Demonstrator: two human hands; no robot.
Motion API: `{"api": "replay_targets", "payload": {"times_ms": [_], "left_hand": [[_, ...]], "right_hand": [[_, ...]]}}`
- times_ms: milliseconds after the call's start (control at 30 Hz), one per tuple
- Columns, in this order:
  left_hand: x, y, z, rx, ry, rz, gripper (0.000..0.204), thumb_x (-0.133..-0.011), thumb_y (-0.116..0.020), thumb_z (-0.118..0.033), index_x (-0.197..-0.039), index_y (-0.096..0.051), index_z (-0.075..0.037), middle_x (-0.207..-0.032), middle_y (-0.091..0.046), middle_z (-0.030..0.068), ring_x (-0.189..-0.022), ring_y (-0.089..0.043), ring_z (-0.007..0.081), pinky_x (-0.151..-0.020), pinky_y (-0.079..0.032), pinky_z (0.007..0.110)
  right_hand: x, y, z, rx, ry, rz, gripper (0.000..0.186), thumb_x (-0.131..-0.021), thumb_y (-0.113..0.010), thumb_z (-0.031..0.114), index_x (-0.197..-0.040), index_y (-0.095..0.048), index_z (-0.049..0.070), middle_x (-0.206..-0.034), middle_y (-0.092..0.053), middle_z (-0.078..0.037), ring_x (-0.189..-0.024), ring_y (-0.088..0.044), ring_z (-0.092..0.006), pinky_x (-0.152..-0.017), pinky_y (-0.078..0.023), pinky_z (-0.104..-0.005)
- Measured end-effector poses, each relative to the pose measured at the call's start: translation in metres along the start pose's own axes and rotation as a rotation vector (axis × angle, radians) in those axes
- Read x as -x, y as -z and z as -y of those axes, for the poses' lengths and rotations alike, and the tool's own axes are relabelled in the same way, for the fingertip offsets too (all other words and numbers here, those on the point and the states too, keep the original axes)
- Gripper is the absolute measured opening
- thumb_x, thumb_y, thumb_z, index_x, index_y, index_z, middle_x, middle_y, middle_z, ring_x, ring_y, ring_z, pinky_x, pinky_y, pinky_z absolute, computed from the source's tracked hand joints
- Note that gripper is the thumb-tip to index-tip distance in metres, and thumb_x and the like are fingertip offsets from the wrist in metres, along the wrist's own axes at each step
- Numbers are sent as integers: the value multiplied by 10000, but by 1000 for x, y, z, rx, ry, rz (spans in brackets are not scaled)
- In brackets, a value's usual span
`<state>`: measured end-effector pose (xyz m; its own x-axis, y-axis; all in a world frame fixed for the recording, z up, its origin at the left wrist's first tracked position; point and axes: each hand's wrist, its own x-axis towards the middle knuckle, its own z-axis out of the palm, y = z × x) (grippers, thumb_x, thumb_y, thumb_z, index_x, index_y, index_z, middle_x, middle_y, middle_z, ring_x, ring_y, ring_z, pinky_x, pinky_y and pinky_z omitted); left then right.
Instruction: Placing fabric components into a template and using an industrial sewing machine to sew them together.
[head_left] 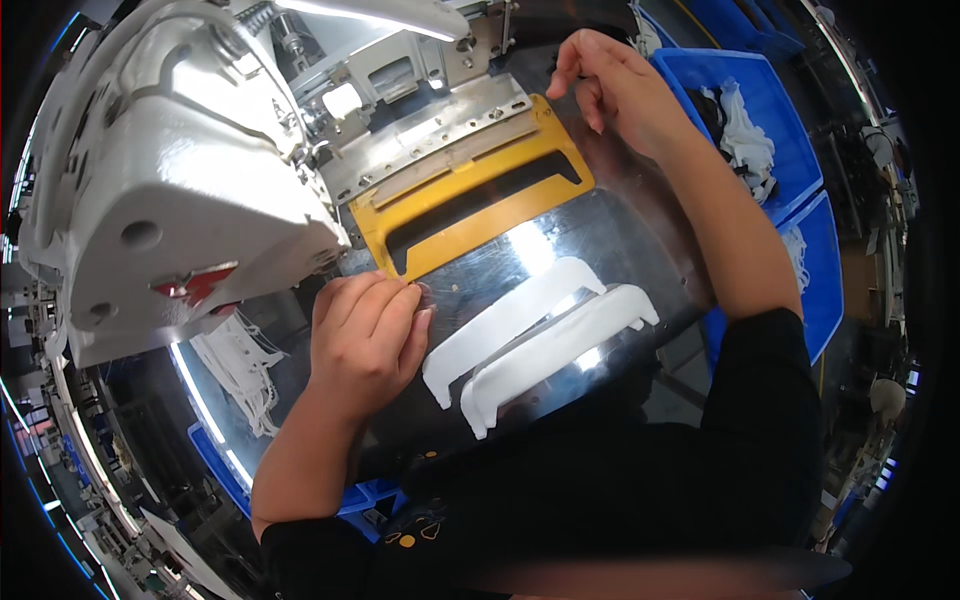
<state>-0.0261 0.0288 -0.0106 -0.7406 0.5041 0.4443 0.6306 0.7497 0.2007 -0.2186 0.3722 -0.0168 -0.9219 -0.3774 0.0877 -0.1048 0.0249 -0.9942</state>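
Note:
A yellow template plate (482, 222) with a long slot cut in it lies under a metal clamp bar (430, 140) of a white sewing machine (200, 190). My left hand (365, 340) is closed, its curled fingers at the template's near left corner; whatever they may hold is hidden. Beyond the template's right end, my right hand (622, 95) is raised with loosely bent fingers apart and nothing visible in them. Between my arms, a few white collar-shaped cloth pieces (565, 345) rest on the shiny metal table (640, 235), nearest to my left hand.
Blue bins (800, 130) on the right contain white and dark cloth. A bundle of white cloth strips (238, 365) lies left of my left forearm, below the machine head. Another blue bin (215, 465) is partly visible at the lower left.

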Motion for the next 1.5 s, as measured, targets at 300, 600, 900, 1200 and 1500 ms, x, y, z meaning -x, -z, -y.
{"api": "replay_targets", "payload": {"times_ms": [300,600,900,1200,1500], "left_hand": [[0,-3,3,98,27,20,394,-834,-829,-191,-1176,-736,-19,-1203,-713,156,-1098,-681,362,-983,-530,469],[8,-7,-2,41,54,98,522,-922,-790,-336,-1325,-704,-16,-1380,-667,210,-1317,-607,364,-1150,-448,470],[12,-12,2,8,106,103,600,-908,-802,-389,-1370,-698,-21,-1427,-643,233,-1341,-591,413,-1172,-430,518],[12,-13,1,-11,121,139,622,-929,-786,-426,-1395,-682,-27,-1471,-631,236,-1367,-581,418,-1191,-412,525],[14,-11,-3,-1,141,159,624,-935,-779,-433,-1401,-677,-30,-1469,-626,239,-1372,-574,425,-1202,-393,536]], "right_hand": [[-6,-10,-7,437,24,-7,414,-1153,-545,368,-916,-701,66,-824,-673,9,-645,-530,-49,-597,-456,-230],[-1,-15,-7,455,-18,-2,419,-1133,-589,343,-903,-720,19,-777,-691,-30,-686,-617,-93,-626,-522,-275],[-5,-17,-6,544,37,5,436,-1124,-593,357,-919,-733,-2,-756,-714,-78,-694,-664,-155,-674,-536,-330],[-3,-16,-4,638,23,61,449,-1110,-604,378,-903,-725,-2,-779,-736,-126,-699,-679,-222,-706,-536,-373],[3,-15,-5,772,175,111,460,-1086,-620,410,-899,-724,4,-775,-700,-168,-692,-649,-348,-680,-506,-427]]}}
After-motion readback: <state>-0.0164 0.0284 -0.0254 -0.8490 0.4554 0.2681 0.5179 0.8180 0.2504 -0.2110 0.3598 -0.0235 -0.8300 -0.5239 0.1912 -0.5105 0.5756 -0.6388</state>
